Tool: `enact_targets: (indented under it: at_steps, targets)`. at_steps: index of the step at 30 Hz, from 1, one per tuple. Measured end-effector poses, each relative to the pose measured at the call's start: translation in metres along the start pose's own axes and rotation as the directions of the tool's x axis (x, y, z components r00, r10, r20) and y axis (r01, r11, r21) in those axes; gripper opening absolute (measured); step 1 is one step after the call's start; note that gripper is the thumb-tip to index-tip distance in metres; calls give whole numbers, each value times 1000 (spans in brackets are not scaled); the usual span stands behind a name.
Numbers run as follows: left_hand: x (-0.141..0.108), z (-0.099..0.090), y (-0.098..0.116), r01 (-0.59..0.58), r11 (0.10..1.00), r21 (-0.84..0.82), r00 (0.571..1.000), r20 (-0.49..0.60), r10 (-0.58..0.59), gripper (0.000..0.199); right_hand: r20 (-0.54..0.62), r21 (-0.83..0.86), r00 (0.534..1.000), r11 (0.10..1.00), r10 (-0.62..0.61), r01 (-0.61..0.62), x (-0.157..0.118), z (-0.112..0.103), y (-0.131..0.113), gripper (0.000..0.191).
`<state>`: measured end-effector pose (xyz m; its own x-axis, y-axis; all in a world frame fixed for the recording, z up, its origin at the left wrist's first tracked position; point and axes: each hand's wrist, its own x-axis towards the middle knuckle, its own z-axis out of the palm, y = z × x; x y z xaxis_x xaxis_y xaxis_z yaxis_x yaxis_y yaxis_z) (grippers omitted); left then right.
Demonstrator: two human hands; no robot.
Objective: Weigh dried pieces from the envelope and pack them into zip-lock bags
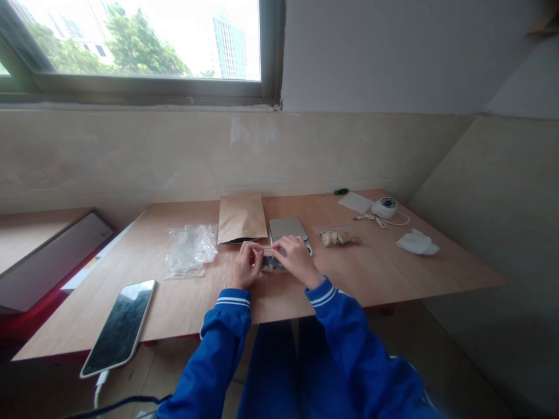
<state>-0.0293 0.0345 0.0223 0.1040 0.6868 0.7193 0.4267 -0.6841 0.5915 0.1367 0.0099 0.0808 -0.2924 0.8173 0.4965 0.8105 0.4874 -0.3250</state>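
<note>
Both hands meet at the top edge of a small clear zip bag (273,262) with dark pieces inside, near the front of the table. My left hand (248,265) pinches the bag's edge at its left end. Thumb and fingers of my right hand (294,257) pinch the same edge further right. Just behind my hands lies a kitchen scale (287,227), partly covered by the right hand. A brown paper pouch (242,218) lies behind the left hand, its dark mouth facing me. To the right rests another clear bag (338,236) holding pale, beige pieces.
Several clear plastic bags (191,250) lie on the left of the wooden table (349,276). A phone (120,326) on a charging cable overhangs the front left edge. At right are a white dome camera (384,207), crumpled white wrapping (417,242) and a green-handled screwdriver (341,191).
</note>
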Motion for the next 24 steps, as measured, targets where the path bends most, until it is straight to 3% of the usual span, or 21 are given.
enact_targets:
  at_steps: [11, 18, 24]
  targets:
    - [1, 1, 2, -55, 996, 67, 998, -19, 56, 3, -43, -150, 999, 988, 25, -31, 1, 14, -2, 12]
    - [-1, 4, 1, -89, 990, 107, 995, -42, 94, 4, -35, -168, 999, 985, 31, -37, 0, 19, -1, 14]
    - [-2, 4, -5, -31, 991, 131, 993, -111, 46, 3, -48, -75, 999, 997, 7, -11, -2, 19, -2, 21]
